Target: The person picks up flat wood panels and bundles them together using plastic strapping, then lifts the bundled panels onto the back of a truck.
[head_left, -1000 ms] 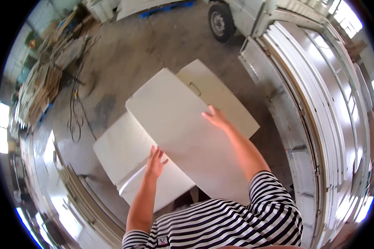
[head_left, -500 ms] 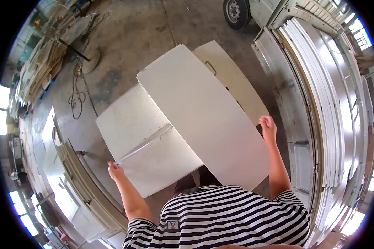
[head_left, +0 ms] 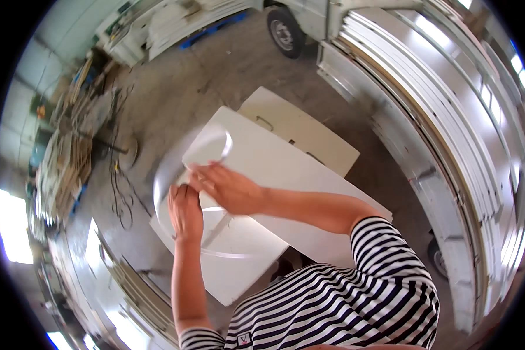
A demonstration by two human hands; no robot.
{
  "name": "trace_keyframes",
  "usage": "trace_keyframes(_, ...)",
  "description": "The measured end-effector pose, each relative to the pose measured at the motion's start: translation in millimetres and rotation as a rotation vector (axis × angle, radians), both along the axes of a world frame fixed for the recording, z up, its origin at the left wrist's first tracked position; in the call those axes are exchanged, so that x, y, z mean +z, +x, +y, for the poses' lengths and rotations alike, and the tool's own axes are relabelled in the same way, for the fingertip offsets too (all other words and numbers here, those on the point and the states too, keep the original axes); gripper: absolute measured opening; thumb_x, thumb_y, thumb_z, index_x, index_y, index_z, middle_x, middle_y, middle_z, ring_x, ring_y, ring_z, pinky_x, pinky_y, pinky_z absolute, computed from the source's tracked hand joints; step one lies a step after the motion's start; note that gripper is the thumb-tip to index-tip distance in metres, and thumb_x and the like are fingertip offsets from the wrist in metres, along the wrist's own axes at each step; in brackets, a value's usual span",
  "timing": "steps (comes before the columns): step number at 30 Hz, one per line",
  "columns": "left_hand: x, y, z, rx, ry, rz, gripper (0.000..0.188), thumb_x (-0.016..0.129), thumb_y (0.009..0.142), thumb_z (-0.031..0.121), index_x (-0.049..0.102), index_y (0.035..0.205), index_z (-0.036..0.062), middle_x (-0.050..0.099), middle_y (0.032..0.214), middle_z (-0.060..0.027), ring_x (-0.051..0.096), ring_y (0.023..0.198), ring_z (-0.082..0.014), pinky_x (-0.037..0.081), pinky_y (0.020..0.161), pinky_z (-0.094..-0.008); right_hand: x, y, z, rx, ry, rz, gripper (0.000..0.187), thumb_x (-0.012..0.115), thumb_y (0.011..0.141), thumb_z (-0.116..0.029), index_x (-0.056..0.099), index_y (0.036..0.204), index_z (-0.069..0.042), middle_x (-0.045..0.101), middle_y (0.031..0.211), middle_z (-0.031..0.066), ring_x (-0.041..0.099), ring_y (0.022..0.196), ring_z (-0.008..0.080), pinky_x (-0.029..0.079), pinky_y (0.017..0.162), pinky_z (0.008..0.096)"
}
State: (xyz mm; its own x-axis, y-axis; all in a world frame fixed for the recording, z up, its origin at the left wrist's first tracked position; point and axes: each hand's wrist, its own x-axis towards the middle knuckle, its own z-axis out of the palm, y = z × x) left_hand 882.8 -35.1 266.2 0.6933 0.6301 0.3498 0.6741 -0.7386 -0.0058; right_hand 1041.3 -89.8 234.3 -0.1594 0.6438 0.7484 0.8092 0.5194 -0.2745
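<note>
A thin, shiny, translucent strip (head_left: 158,195) curls in wide loops around my hands, blurred by motion. My left hand (head_left: 185,213) is raised with its fingers closed on the strip. Right against its fingertips, my right hand (head_left: 230,188) bends inward, its blurred fingers curled at the strip. Both hands are above a pale board (head_left: 233,251) that lies low in front of me. A long white panel (head_left: 286,175) rests across that board, running from far left to near right. How the strip's ends lie is too smeared to tell.
Beyond the long panel lies a cream cabinet panel (head_left: 297,128) with handles. A vehicle's open cargo bed (head_left: 385,140) holds stacked white panels (head_left: 426,93) along the right. Cables (head_left: 119,198) trail over the concrete floor (head_left: 175,81); scrap boards (head_left: 67,166) pile up at left.
My right hand has swung left from the panel's right edge to meet my left hand. My left hand has risen inward, and the strip, stretched straight before, now loops. The view has shifted.
</note>
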Motion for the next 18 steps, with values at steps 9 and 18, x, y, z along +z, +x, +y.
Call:
trace_keyframes(9,-34.7,-42.7,-34.0,0.159,-0.238,-0.002,0.009,0.055,0.088,0.012,0.056,0.084,0.0047,0.06,0.084,-0.0102,0.056,0.081,-0.0301,0.046,0.07,-0.0411,-93.1,131.0,28.0,-0.165,-0.168,-0.292,0.009,0.058,0.073,-0.021,0.06,0.082,-0.019,0.06,0.076,-0.0044,0.059,0.083,0.0178,0.046,0.076,0.0339)
trace_keyframes(18,11.8,-136.0,-24.8,0.93,-0.002,-0.154,0.02,0.048,0.087,0.008,0.049,0.108,0.01,0.065,0.087,-0.016,0.065,0.075,-0.0303,0.05,0.063,-0.0404,-124.6,287.8,-13.2,-0.66,-0.437,0.002,0.016,0.049,0.086,-0.017,0.061,0.082,-0.007,0.064,0.083,0.0116,0.062,0.082,0.0305,0.049,0.069,0.0411)
